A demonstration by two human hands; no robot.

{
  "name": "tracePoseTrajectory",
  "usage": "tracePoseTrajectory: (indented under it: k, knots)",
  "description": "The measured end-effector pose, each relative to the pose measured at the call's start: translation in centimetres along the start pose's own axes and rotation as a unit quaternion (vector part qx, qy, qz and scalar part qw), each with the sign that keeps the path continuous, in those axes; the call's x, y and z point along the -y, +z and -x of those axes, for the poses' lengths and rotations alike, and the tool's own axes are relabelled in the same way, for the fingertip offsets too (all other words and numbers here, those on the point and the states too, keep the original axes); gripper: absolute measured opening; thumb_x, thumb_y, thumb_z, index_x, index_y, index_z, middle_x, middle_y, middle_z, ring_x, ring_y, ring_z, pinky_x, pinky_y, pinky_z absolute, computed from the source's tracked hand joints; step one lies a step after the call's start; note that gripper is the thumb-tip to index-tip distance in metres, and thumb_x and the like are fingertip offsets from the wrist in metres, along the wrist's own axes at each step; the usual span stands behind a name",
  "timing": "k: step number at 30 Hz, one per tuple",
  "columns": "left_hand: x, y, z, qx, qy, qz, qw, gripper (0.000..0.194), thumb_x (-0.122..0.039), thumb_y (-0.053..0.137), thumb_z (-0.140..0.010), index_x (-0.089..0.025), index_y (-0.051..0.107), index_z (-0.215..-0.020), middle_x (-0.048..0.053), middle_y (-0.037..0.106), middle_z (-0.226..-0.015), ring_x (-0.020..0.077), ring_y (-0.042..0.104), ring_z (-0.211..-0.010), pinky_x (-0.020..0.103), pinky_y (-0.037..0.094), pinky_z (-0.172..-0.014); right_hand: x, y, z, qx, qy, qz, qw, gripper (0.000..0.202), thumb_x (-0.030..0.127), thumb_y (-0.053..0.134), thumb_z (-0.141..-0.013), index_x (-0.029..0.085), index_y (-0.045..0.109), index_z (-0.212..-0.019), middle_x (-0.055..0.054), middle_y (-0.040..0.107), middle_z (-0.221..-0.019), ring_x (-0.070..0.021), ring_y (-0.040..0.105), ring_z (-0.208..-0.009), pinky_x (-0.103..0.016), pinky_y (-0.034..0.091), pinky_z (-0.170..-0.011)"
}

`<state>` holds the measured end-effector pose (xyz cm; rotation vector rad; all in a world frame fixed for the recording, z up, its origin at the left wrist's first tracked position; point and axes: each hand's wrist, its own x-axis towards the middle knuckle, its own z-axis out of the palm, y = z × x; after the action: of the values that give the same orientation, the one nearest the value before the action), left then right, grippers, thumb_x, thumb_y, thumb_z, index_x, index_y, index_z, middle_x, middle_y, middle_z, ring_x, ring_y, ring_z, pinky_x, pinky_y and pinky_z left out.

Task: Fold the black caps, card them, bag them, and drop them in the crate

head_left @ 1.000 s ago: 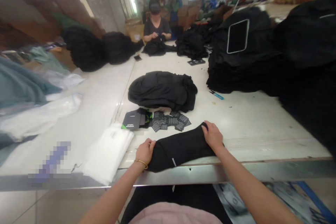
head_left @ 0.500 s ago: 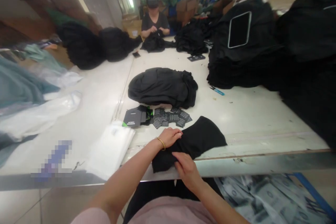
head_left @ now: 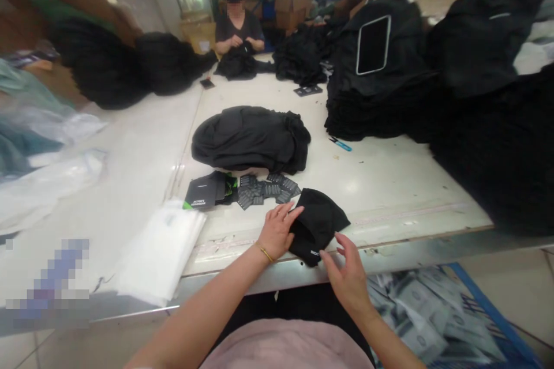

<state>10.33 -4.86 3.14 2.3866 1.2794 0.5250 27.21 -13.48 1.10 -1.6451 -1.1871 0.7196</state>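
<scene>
A black cloth headgear piece (head_left: 322, 216) lies folded near the table's front edge, with white lettering at its lower corner. Across its left side rests my left hand (head_left: 278, 229), fingers stretched out and a bangle on the wrist. My right hand (head_left: 346, 265) is at the lower right edge, thumb and fingers apart, the thumb by the lettering. Just beyond lie several small dark tags (head_left: 264, 189) and a stack of dark printed cards (head_left: 205, 190) with green edges.
A pile of black garments (head_left: 251, 138) sits mid-table. Blue thread snips (head_left: 340, 144) lie to its right. White plastic bags (head_left: 162, 248) are at front left. A phone (head_left: 373, 45) rests on a tall black stack. Across the table a person (head_left: 239, 29) handles black cloth. Below stands a bin of packets (head_left: 433, 311).
The black cloth is now folded over smaller, its lettering showing. My left hand has flattened on its left side; my right hand has moved right and opened. The camera view has shifted.
</scene>
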Motion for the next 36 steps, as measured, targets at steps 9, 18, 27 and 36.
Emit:
tracePoseTrajectory:
  k: [9, 18, 27, 36]
  knots:
    - [3.0, -2.5, -4.0, 0.216, -0.083, 0.181, 0.956, 0.051, -0.040, 0.018, -0.090, -0.020, 0.062, -0.104, 0.002, 0.067, -0.101, 0.0192, 0.057, -0.096, 0.030, 0.041, -0.087, 0.1, -0.6, -2.4, 0.127, 0.136, -0.104, 0.977, 0.035, 0.040, 0.060, -0.072, 0.019, 0.059, -0.100, -0.008, 0.067, -0.093, -0.0248, 0.062, -0.087, -0.040, 0.051, -0.075]
    - [0.2, 1.2, -3.8, 0.049, -0.248, 0.011, 0.967, 0.044, -0.054, 0.056, -0.072, -0.017, 0.060, -0.096, 0.010, 0.067, -0.086, 0.0291, 0.060, -0.091, 0.043, 0.038, -0.088, 2.3, 0.1, -3.0, 0.052, 0.348, -0.290, 0.890, 0.036, 0.033, 0.074, -0.061, 0.018, 0.060, -0.091, -0.002, 0.069, -0.076, -0.0169, 0.061, -0.062, -0.025, 0.049, -0.046]
    - [-4.2, 2.2, 3.1, -0.213, -0.395, 0.573, 0.685, 0.072, -0.031, 0.074, -0.061, -0.017, 0.035, -0.119, 0.012, 0.058, -0.109, 0.0197, 0.061, -0.091, 0.033, 0.049, -0.080, 3.6, 2.4, 1.5, 0.076, 0.455, -0.457, 0.760, 0.023, 0.023, 0.072, -0.065, 0.018, 0.061, -0.085, 0.000, 0.070, -0.073, -0.0141, 0.063, -0.062, -0.024, 0.051, -0.053]
    - [-4.1, -2.2, 4.1, -0.169, -0.344, 0.699, 0.604, 0.073, -0.020, 0.079, -0.050, -0.018, 0.041, -0.112, 0.007, 0.064, -0.098, 0.0224, 0.063, -0.082, 0.042, 0.051, -0.077, 3.1, 0.3, -0.7, 0.175, 0.384, -0.348, 0.837, 0.040, 0.052, 0.064, -0.069, 0.019, 0.063, -0.092, -0.008, 0.069, -0.096, -0.0197, 0.065, -0.083, -0.029, 0.053, -0.067]
